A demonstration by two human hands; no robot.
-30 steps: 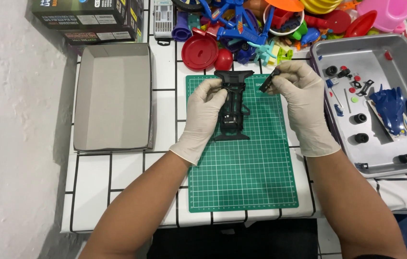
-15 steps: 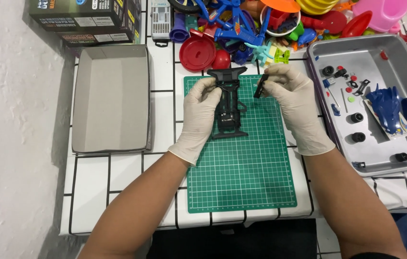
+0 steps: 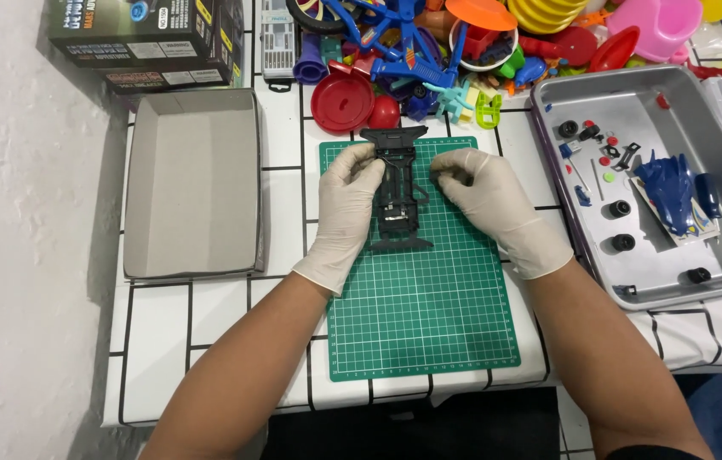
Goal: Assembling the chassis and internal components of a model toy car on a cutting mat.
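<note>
On the near part of the desk lay a green cutting mat [image 3: 425, 315], reaching almost to the near edge. Both forearms came over it from the near side. The left hand [image 3: 346, 209], in a pale glove, held the left side of a black toy car chassis [image 3: 398, 189] with its fingers curled around it. The chassis rested lengthwise on the far half of the mat, with its far end just over the far edge of the mat. The right hand [image 3: 489, 200], also gloved, was just beside the right side of the chassis, fingertips pinched together. If something small was between them, I could not tell.

A small part pinched like this could slip from the smooth glove and roll off the mat, I think. The chassis could also twist if the left hand pressed only one side.

At the right edge of the desk stood a metal tray [image 3: 719, 255] with small black wheels [image 3: 622, 242] and a blue car body [image 3: 672, 192]. At the left stood an empty grey box lid [image 3: 195, 183]. Along the far edge lay a pile of coloured plastic toys [image 3: 463, 51].
</note>
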